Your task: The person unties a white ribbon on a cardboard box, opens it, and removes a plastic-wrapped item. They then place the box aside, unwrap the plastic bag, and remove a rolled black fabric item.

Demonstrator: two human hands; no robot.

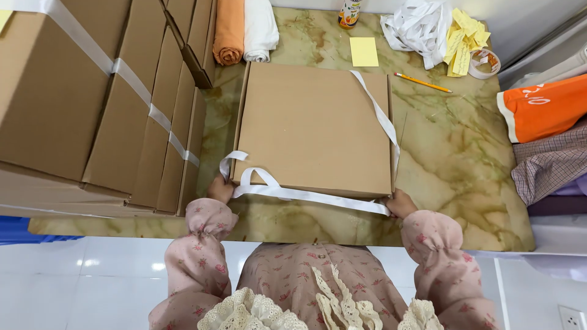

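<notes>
Flat brown cardboard box [315, 128] sits mid-table on the green marbled tabletop [465, 165], closed. A white strap [318, 197] runs along the box's near edge at 6 o'clock, then up the right side to the far corner at about 1 o'clock.

Left hand [220, 188] at the box's 7 o'clock corner, mostly hidden by the pink floral cuff; fingers curled in against the box edge where the strap's loose looped end lies. It touches the strap there, but cannot tell if it truly pinches it.

Right hand [400, 204] at the 5 o'clock corner, closed tight, gripping the strap end against the box corner.

At 9 o'clock, stack of strapped cardboard boxes [92, 104], just beside the flat box. At 11 o'clock, orange cloth roll [229, 30] and white cloth roll [260, 30]. At 12 o'clock, yellow sticky pad [364, 51]. At 1 o'clock, pile of white strapping [419, 24], yellow paper slips [466, 38], tape roll [486, 62], pencil [423, 82]. At 3 o'clock, folded orange garment [541, 107].
</notes>
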